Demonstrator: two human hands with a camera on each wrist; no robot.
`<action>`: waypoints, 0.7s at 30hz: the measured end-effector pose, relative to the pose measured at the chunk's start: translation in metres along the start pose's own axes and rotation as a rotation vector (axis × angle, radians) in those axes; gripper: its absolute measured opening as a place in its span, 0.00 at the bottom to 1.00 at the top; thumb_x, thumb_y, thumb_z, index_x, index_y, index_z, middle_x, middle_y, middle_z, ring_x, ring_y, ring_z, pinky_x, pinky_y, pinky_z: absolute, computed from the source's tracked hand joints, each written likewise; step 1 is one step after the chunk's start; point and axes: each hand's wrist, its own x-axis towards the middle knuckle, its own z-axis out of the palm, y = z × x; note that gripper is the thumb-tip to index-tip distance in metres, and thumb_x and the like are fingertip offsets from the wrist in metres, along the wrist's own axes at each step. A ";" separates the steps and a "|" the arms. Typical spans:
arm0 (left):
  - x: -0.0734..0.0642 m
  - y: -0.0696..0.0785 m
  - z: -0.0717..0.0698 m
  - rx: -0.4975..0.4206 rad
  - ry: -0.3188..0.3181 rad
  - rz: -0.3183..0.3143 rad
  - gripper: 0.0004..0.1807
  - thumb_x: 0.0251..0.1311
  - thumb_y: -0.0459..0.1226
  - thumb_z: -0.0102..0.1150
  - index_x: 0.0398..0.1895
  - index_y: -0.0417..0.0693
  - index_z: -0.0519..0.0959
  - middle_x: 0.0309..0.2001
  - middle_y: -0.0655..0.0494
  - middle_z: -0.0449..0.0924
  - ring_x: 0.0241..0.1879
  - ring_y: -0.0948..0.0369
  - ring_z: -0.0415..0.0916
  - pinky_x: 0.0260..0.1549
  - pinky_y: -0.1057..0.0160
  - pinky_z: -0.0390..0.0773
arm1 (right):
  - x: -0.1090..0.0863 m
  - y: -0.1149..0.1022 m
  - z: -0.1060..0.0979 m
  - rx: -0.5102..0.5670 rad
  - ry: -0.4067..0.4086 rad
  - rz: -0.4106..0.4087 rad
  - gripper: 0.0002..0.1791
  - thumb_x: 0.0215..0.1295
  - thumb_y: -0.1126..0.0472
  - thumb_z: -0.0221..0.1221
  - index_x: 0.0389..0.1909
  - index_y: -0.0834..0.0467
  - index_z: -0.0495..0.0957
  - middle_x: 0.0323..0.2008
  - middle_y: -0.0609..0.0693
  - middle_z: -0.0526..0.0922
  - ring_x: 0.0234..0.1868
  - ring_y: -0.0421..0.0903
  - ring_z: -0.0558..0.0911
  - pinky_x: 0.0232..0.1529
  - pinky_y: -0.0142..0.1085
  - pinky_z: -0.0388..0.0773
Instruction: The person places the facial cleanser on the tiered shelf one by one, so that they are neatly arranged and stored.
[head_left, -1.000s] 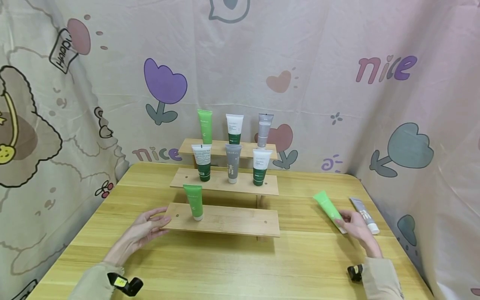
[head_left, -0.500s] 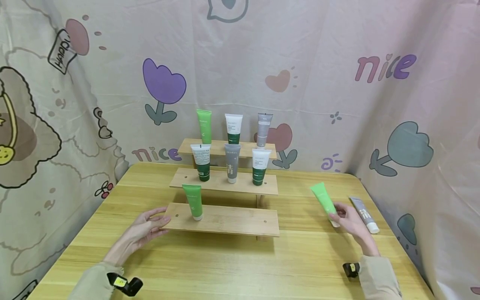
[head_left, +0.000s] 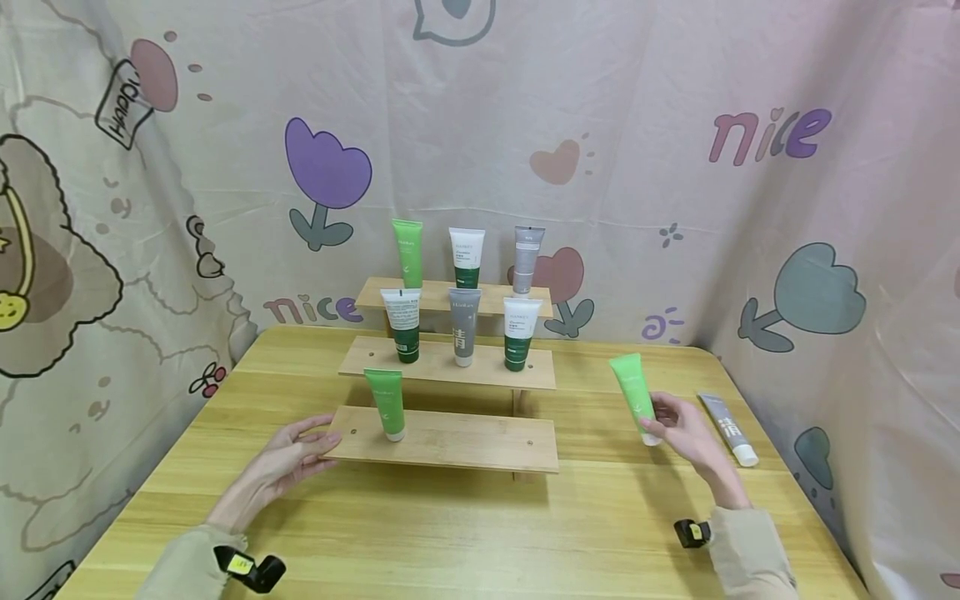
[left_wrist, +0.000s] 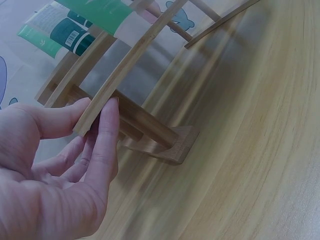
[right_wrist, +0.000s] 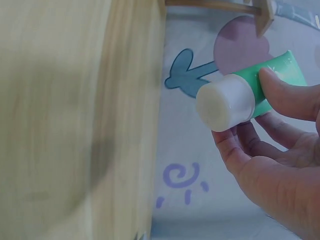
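My right hand pinches a green tube near its white cap. The tube is held above the table, cap down and leaning a little left. With thumb and fingers, my left hand grips the left end of the lowest shelf of a three-step wooden stand; the left wrist view shows the board's edge between them. Another green tube stands cap down at the left of that shelf. A grey tube lies on the table just right of my right hand.
On the middle shelf stand a white-and-green tube, a grey tube and another white-and-green tube. The top shelf bears a green, a white-and-green and a grey tube. A printed curtain hangs behind the table.
My right hand has lifted the green tube off the table, tipped it more upright and carried it left. My left hand has stayed on the lowest shelf.
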 end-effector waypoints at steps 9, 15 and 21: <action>0.000 0.000 0.000 0.013 0.002 0.006 0.46 0.71 0.34 0.57 0.78 0.29 0.38 0.60 0.44 0.64 0.45 0.68 0.80 0.54 0.63 0.86 | 0.003 -0.019 0.008 0.072 -0.014 -0.020 0.27 0.67 0.67 0.62 0.62 0.76 0.69 0.53 0.71 0.80 0.47 0.39 0.81 0.48 0.20 0.78; 0.000 0.000 0.000 0.007 0.000 0.007 0.45 0.71 0.33 0.56 0.78 0.29 0.38 0.56 0.50 0.68 0.44 0.67 0.79 0.54 0.63 0.86 | 0.007 -0.032 0.017 0.122 -0.041 -0.032 0.27 0.65 0.67 0.63 0.61 0.75 0.70 0.53 0.70 0.80 0.48 0.38 0.80 0.50 0.19 0.78; 0.000 0.000 -0.001 -0.001 -0.019 0.011 0.45 0.72 0.33 0.56 0.78 0.30 0.37 0.51 0.56 0.72 0.43 0.67 0.78 0.52 0.64 0.86 | 0.009 -0.045 0.023 0.156 -0.054 -0.026 0.29 0.64 0.66 0.65 0.63 0.74 0.70 0.55 0.70 0.80 0.52 0.48 0.82 0.52 0.19 0.78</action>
